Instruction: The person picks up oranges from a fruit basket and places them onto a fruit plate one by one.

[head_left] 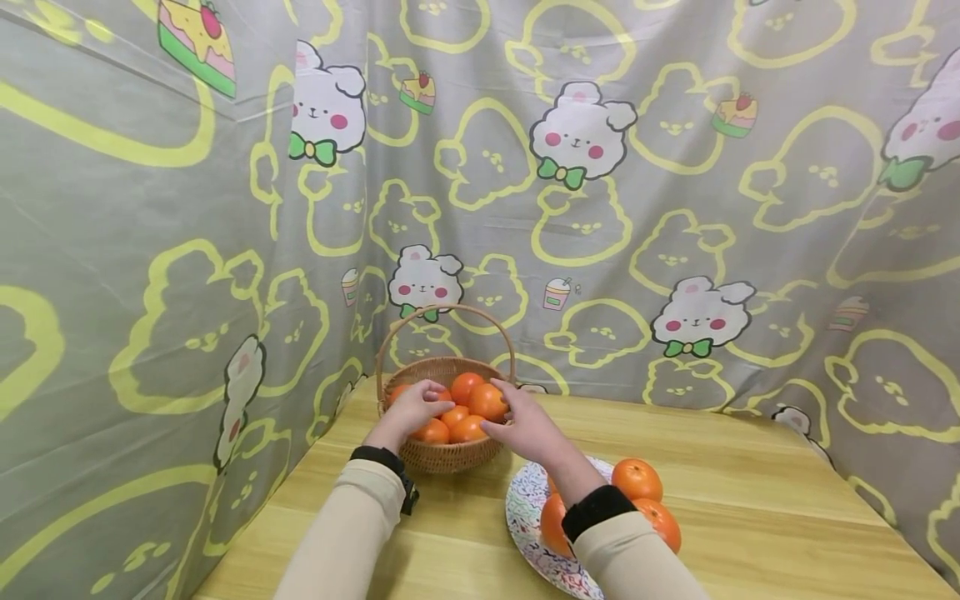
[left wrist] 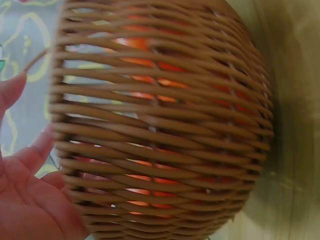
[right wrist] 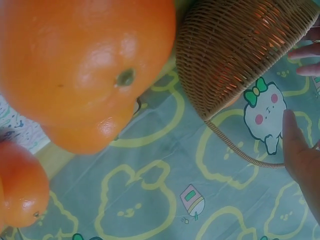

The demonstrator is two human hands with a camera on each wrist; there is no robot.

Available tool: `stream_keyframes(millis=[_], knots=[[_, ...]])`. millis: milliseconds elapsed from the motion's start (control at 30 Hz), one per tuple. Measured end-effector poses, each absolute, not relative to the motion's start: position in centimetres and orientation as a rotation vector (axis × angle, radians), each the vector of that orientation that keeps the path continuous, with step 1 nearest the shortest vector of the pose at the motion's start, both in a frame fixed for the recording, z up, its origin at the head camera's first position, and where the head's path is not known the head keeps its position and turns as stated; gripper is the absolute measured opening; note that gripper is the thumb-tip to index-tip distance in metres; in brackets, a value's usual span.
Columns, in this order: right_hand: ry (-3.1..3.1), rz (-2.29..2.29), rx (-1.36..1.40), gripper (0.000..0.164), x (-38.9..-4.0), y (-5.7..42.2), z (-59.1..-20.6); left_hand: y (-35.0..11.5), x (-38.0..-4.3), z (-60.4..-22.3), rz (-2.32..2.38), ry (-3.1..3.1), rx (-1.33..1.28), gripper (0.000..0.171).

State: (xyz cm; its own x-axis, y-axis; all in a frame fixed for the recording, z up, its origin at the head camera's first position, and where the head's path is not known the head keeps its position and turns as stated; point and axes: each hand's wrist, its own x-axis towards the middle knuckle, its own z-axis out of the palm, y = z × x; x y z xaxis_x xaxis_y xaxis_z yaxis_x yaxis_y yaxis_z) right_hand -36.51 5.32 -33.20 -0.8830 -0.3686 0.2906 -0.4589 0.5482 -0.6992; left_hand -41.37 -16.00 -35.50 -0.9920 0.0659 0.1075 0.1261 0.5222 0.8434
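A round wicker basket with a tall arched handle holds several oranges. My left hand reaches over its near left rim, fingers loosely bent above the fruit. In the left wrist view the thumb stands apart from the fingers, whose tips are partly hidden behind the basket weave. At the right rim is my right hand, its thumb and fingers spread beside the rightmost orange. The right wrist view shows this hand with a wide gap between thumb and fingers.
Under my right forearm, a plate with a colourful speckled pattern carries several oranges, among them one at its far edge. All stands on a wooden table. Grey cartoon-printed cloth hangs behind and at both sides.
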Motion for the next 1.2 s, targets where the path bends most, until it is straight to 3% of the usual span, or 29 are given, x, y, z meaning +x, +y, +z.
stream_keyframes(millis=[200, 433, 667, 800, 1067, 1200], knots=[[-2.649, 1.315, 0.734, 0.068, -36.4, 5.1, -33.3, -15.7, -42.3, -36.3, -1.226, -2.772, -0.176, 0.034], [-2.651, 1.287, 0.763, 0.065, -36.6, 5.1, -34.2, -14.9, -42.8, -37.0, -0.864, -2.940, -0.140, 0.049], [-2.688, 1.223, 0.729, 0.069, -36.5, 5.1, -34.4, -13.7, -42.5, -37.0, -0.601, -3.008, -0.097, 0.033], [-2.699, 1.200, 0.740, 0.069, -36.7, 5.1, -34.5, -13.1, -42.1, -37.0, -0.697, -3.023, -0.024, 0.027], [-2.713, 1.210, 0.747, 0.070, -36.7, 5.2, -34.5, -12.9, -41.8, -37.4, -1.132, -2.885, 0.193, 0.035], [-2.723, 1.219, 0.744, 0.070, -36.8, 5.3, -34.7, -13.3, -41.8, -37.6, -1.066, -2.910, 0.180, 0.032]])
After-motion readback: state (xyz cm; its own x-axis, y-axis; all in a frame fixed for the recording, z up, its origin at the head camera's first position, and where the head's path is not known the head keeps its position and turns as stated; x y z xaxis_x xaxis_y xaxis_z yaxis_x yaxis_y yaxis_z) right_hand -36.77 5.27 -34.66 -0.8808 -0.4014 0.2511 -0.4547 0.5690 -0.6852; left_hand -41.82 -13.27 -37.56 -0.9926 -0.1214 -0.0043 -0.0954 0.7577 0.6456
